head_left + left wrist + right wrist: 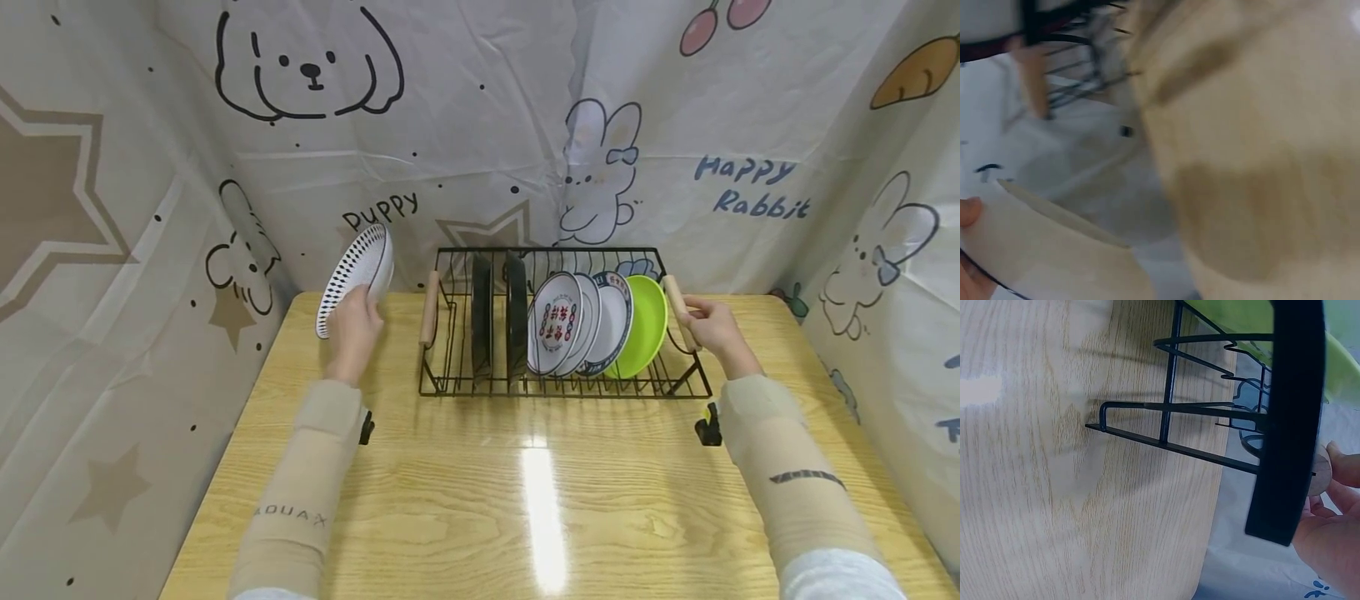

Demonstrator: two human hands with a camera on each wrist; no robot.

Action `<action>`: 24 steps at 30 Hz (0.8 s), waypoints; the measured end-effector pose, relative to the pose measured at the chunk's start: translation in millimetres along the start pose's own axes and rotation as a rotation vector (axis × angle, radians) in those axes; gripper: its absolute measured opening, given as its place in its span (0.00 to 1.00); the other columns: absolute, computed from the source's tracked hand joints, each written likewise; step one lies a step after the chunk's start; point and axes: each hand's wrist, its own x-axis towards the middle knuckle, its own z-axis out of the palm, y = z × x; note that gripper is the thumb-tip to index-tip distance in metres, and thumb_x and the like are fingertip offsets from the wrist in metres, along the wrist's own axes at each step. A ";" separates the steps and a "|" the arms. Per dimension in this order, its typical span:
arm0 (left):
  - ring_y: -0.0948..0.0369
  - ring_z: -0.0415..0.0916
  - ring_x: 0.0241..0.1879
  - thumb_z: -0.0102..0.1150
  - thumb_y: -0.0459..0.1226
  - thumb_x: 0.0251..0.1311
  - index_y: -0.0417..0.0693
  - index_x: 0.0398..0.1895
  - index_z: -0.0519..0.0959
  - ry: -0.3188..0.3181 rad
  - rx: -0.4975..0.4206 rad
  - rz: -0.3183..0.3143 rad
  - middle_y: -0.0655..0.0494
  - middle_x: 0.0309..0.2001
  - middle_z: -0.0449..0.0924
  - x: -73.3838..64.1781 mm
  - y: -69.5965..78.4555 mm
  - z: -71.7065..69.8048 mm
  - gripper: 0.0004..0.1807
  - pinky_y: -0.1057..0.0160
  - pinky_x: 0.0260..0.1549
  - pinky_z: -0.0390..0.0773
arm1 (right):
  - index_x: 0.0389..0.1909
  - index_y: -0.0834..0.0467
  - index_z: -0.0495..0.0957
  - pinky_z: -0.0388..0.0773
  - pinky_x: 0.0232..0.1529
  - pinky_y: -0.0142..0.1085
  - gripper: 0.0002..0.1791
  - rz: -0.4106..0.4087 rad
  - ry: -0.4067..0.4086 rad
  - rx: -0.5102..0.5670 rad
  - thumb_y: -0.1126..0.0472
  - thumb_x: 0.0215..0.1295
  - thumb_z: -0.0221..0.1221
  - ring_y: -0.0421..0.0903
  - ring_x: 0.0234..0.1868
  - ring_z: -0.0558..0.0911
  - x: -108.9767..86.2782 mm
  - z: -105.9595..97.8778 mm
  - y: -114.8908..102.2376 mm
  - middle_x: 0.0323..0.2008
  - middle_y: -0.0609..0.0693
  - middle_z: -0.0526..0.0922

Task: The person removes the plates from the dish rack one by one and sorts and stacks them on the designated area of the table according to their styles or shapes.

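Left of the rack, my left hand (352, 329) pinches a white bowl (363, 262) with a black-patterned rim, held tilted on its side above the table. The left wrist view catches only part of this bowl (1054, 250) and some fingertips. My right hand (716, 329) grips the right wooden handle (680, 312) of a black wire dish rack (562, 395); thumb and fingers wrap the handle's end in the right wrist view. Upright in the rack stand two black dishes (517, 317), several white plates, the front one (557, 325) with red characters, and a lime-green plate (643, 325).
The wooden table (450, 500) reaches toward me in front of the rack, with a bright light reflection on it. A printed cloth (465, 125) hangs behind and along both sides. The rack's left wooden handle (430, 308) stands between the bowl and the black dishes.
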 end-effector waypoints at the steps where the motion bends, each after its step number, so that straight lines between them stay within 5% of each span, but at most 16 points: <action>1: 0.41 0.76 0.31 0.49 0.27 0.55 0.30 0.39 0.75 0.000 0.026 0.020 0.36 0.33 0.79 -2.4 -4.1 3.3 0.09 0.47 0.28 0.75 | 0.69 0.63 0.49 0.69 0.52 0.51 0.28 0.001 0.001 0.001 0.59 0.71 0.40 0.64 0.55 0.67 0.2 0.1 0.2 0.59 0.72 0.61; 9: 0.41 0.75 0.25 0.53 0.23 0.42 0.31 0.31 0.73 -0.069 0.207 0.148 0.37 0.27 0.78 -15.7 -30.4 21.7 0.09 0.46 0.20 0.74 | 0.69 0.62 0.50 0.69 0.52 0.52 0.28 0.006 0.014 -0.003 0.60 0.71 0.40 0.64 0.55 0.67 1.5 0.4 0.7 0.59 0.72 0.62; 17: 0.47 0.77 0.23 0.63 0.26 0.43 0.30 0.33 0.74 -0.211 0.348 0.251 0.40 0.27 0.79 -22.1 -49.3 31.0 0.12 0.51 0.20 0.76 | 0.69 0.61 0.50 0.72 0.46 0.46 0.28 0.010 0.017 -0.020 0.59 0.71 0.40 0.63 0.55 0.68 1.7 -1.3 0.8 0.59 0.71 0.62; 24: 0.47 0.76 0.21 0.61 0.26 0.45 0.31 0.28 0.74 -0.247 0.384 0.282 0.40 0.24 0.78 -28.1 -59.2 39.6 0.07 0.51 0.18 0.75 | 0.69 0.62 0.51 0.73 0.42 0.41 0.28 0.012 0.023 -0.036 0.58 0.71 0.42 0.62 0.54 0.68 3.7 -0.6 2.2 0.59 0.71 0.62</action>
